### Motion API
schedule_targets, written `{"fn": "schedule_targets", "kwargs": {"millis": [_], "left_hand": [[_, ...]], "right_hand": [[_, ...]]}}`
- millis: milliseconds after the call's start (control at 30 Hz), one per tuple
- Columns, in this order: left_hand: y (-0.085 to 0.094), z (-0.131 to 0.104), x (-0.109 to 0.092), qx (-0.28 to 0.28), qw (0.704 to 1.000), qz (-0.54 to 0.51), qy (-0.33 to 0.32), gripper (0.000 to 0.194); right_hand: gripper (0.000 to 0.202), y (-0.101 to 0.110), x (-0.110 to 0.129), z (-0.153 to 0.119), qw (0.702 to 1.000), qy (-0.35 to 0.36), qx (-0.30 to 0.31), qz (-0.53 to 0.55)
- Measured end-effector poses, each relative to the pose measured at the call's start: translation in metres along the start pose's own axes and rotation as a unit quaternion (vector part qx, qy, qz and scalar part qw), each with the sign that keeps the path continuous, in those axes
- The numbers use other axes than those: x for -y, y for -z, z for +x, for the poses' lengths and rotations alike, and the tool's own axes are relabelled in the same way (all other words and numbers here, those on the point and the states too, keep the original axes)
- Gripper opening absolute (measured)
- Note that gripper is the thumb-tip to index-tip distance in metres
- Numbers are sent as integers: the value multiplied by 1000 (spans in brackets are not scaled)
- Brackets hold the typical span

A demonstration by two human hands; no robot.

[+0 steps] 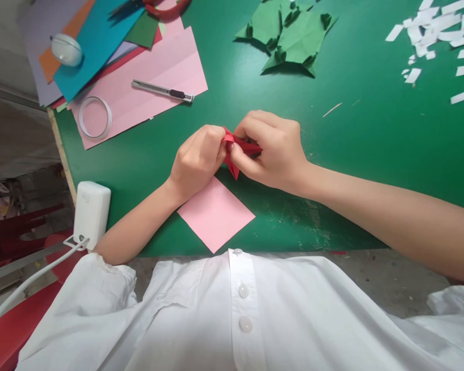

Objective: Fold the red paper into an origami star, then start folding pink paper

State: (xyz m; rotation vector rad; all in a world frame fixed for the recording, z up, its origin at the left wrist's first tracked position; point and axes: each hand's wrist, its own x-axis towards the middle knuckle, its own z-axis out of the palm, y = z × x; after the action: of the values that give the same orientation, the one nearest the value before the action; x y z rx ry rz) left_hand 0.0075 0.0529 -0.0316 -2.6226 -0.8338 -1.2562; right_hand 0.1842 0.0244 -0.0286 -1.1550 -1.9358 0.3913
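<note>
A folded piece of red paper [232, 164] with pointed ends is held between both hands above the green table. My left hand [199, 158] grips its left side with the fingers curled in. On the other side, my right hand [272, 150] pinches the red paper between thumb and fingers, and part of the paper runs inside its grasp. Below the hands, a square of pink paper [216, 214] lies flat near the table's front edge, one corner close to my left wrist. The fingertips of my left hand are partly hidden.
Coloured sheets [178, 62] lie at the back left, bearing a box cutter [162, 91], a tape roll [109, 117], a white round object [66, 50] and red-handled scissors [166, 9]. Green folded papers [299, 38] and white scraps [423, 31] lie farther back. A white device [92, 214] stands left.
</note>
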Motion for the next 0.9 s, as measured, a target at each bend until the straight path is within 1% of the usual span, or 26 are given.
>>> {"fn": "schedule_targets", "kwargs": {"millis": [100, 367, 500, 600, 667, 733, 800, 900], "left_hand": [[-1, 0, 0, -3, 1000, 14, -12, 12], [2, -2, -1, 0, 998, -43, 43, 10], [3, -2, -2, 3, 999, -27, 39, 7], [3, -1, -2, 8, 997, -52, 53, 6], [4, -1, -2, 8, 995, -77, 63, 7], [6, 0, -1, 9, 993, -98, 70, 6], [8, 2, -1, 11, 989, -123, 83, 6], [11, 4, 1, 13, 980, -167, 103, 4]], "right_hand": [[16, 0, -1, 1, 1000, 9, 1, 3], [17, 3, 4, 1, 999, -28, 19, 12], [16, 4, 4, 2, 1000, -14, 20, 20], [15, 5, 3, 2, 1000, -10, 13, 26], [16, 6, 2, 3, 998, -22, 32, 42], [18, 9, 0, 5, 993, -44, 68, 81], [22, 14, -2, 7, 983, -64, 101, 137], [30, 19, -6, 10, 963, -76, 132, 224]]}}
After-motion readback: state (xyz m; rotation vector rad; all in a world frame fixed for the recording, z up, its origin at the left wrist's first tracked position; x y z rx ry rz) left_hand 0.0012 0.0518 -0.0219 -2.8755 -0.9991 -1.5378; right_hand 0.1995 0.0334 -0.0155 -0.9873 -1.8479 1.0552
